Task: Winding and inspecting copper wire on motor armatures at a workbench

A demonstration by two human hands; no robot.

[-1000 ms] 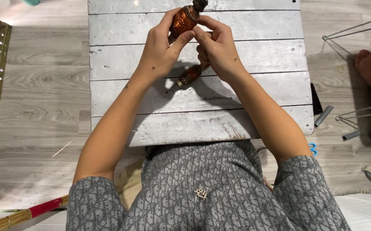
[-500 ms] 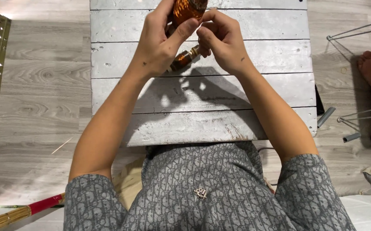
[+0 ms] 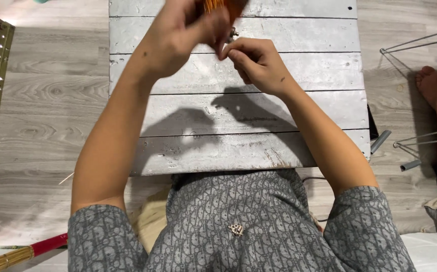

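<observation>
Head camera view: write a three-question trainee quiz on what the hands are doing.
1. True or false: the left hand holds an orange-brown object raised above the grey plank table.
2. Where is the right hand? A) resting on the lap B) at the left hand's fingertips C) on the floor
3. Whose bare foot shows at the right edge?

Key: 1 true. 2 B. 3 another person's, on the wooden floor.

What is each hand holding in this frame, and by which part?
The left hand grips an amber-orange object by its lower end; the rest is out of frame. The right hand pinches a small metal piece at its fingertips.
</observation>
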